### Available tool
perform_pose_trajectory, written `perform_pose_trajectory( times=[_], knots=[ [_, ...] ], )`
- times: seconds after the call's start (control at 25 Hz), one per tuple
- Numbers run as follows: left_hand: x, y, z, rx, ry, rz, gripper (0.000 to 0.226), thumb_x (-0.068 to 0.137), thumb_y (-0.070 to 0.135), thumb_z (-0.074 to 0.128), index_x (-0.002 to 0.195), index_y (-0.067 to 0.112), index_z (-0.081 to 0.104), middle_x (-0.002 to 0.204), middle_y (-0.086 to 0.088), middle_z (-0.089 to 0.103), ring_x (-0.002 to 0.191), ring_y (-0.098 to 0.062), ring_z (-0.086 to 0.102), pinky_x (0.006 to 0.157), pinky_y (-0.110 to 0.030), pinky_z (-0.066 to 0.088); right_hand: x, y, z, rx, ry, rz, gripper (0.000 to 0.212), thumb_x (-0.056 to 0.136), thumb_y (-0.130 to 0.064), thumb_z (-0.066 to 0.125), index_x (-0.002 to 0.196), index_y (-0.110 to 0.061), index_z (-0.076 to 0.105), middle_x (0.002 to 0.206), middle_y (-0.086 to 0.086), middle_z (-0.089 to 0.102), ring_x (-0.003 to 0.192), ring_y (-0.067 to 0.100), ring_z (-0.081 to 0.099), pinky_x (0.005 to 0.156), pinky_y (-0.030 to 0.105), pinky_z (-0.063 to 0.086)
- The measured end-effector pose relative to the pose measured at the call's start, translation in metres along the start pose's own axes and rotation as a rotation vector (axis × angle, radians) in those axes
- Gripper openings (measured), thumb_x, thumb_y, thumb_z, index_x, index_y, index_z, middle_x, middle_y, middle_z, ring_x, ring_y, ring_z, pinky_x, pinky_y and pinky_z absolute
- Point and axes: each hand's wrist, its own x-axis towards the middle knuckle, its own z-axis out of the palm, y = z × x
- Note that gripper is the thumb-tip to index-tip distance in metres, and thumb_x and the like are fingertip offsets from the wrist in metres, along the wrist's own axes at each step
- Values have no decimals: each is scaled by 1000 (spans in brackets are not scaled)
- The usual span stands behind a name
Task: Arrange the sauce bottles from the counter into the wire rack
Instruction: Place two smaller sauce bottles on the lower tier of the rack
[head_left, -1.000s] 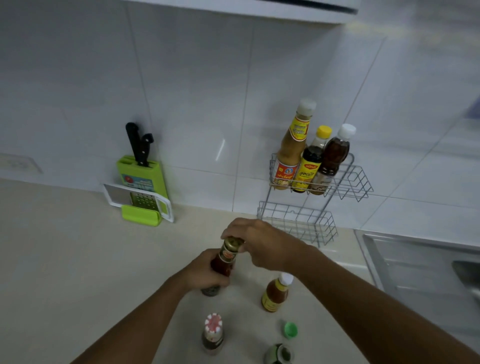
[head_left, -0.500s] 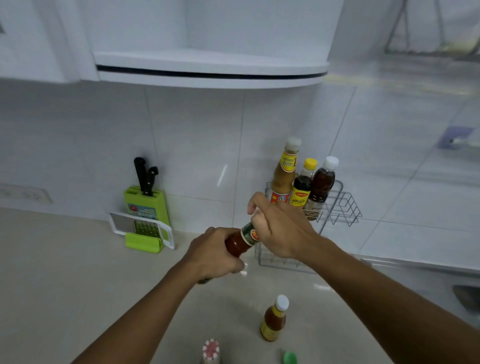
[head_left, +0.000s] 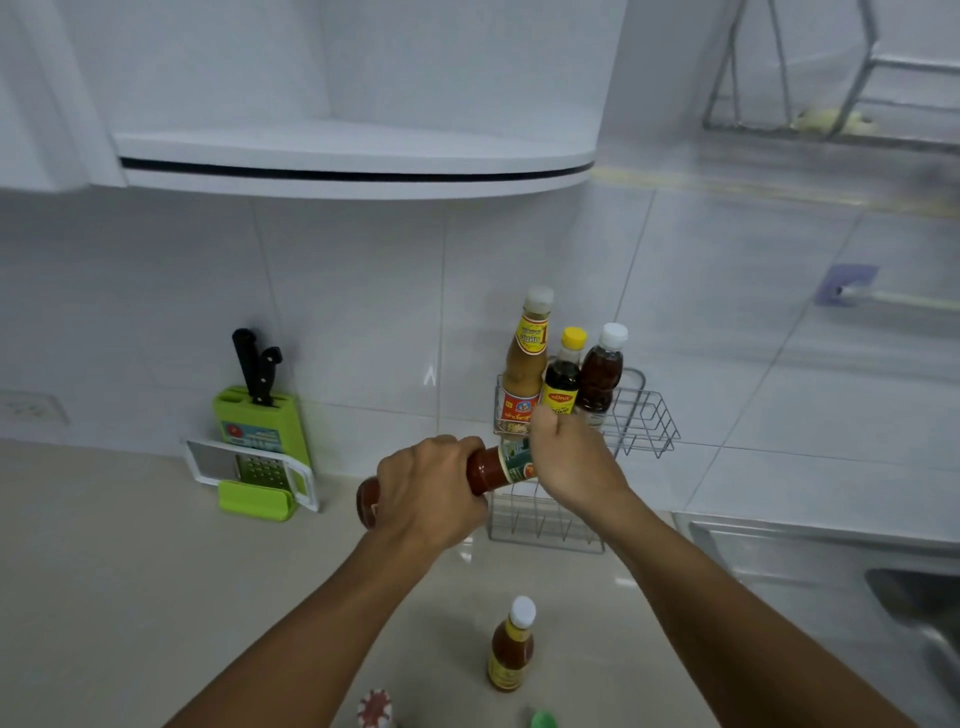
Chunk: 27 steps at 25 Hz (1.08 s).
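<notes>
A red sauce bottle (head_left: 488, 470) is held nearly sideways above the counter, in front of the wire rack (head_left: 644, 421). My left hand (head_left: 428, 491) grips its body. My right hand (head_left: 569, 457) is closed over its neck and cap end. The rack's upper tier holds three bottles: a tall tan one (head_left: 524, 374), a dark yellow-capped one (head_left: 563, 374) and a dark white-capped one (head_left: 602, 371). The lower tier (head_left: 545, 525) shows behind my hands. On the counter stand an amber white-capped bottle (head_left: 511, 647) and a bottle with a red-and-white cap (head_left: 375, 709).
A green knife block with a grater (head_left: 257, 447) stands against the wall at the left. A steel sink (head_left: 831, 561) lies to the right. A green cap (head_left: 543, 719) sits at the bottom edge. A white shelf (head_left: 353, 161) overhangs the counter.
Both hands have lifted the red sauce bottle off the counter and tipped it sideways, up toward the rack. The view has tilted upward.
</notes>
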Motion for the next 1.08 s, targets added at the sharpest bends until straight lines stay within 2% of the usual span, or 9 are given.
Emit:
perform_pose_trajectory(
  times=[0.08, 0.16, 0.24, 0.36, 0.6, 0.72, 0.8, 0.96, 1.08],
  knots=[
    [5, 10, 2, -1, 37, 8, 32, 73, 33, 69, 104, 32, 62, 92, 9, 68, 78, -18, 62, 65, -27, 38, 4, 3, -12, 129, 4, 67, 46, 102, -42, 28, 73, -17, 53, 67, 6, 62, 66, 24, 60, 60, 33, 40],
    [17, 12, 3, -240, -155, -92, 44, 67, 33, 76, 106, 34, 55, 89, 11, 65, 78, -17, 63, 67, -28, 45, 5, 11, -26, 491, -159, 148, 47, 103, -52, 35, 82, -15, 55, 53, -3, 51, 47, 15, 48, 51, 28, 32],
    [28, 12, 7, -631, -418, -197, 57, 62, 28, 80, 110, 31, 48, 92, 6, 67, 79, -16, 66, 71, -33, 55, 5, 31, -28, 712, -366, 138, 51, 93, -65, 52, 105, -15, 57, 60, 2, 51, 44, 15, 43, 48, 28, 32],
    [36, 14, 24, -752, -649, -117, 75, 65, 18, 82, 121, 28, 33, 103, 1, 66, 88, -14, 68, 78, -35, 58, 2, 64, -15, 605, -401, 14, 41, 89, -43, 74, 117, -14, 65, 90, 15, 75, 62, 25, 66, 59, 36, 55],
    [38, -17, 83, -731, -841, -75, 117, 61, 18, 93, 146, 44, 18, 133, 1, 57, 125, -19, 56, 103, -38, 51, 15, 111, 2, 511, -177, 78, 23, 87, -26, 79, 91, -4, 74, 74, 14, 78, 60, 32, 74, 61, 41, 65],
    [28, -67, 106, -599, -875, -189, 102, 68, 26, 91, 149, 33, 30, 135, 0, 54, 126, -17, 53, 101, -29, 48, 27, 143, 24, 444, -59, 148, 20, 81, -20, 85, 94, -7, 75, 73, 14, 79, 66, 34, 77, 71, 52, 65],
    [18, -100, 122, -537, -879, -255, 85, 74, 26, 86, 145, 28, 39, 123, 1, 58, 116, -19, 60, 91, -26, 52, 37, 156, 41, 402, 37, 133, 26, 74, -15, 90, 97, -13, 77, 80, 7, 80, 75, 26, 78, 73, 48, 66],
    [-12, -149, 149, -423, -976, -315, 53, 87, 19, 73, 130, 34, 47, 126, 0, 60, 108, -17, 64, 100, -34, 53, 52, 155, 69, 300, 35, -49, 40, 75, -11, 89, 104, -30, 69, 98, -8, 75, 88, 2, 71, 74, 9, 55],
    [-36, -174, 164, -206, -1064, -231, 58, 90, 23, 66, 142, 36, 45, 154, 4, 44, 135, -12, 48, 111, -20, 37, 64, 150, 80, 185, -27, -127, 41, 77, -15, 88, 105, -34, 64, 94, -15, 68, 89, -5, 65, 71, 0, 47]
  ],
)
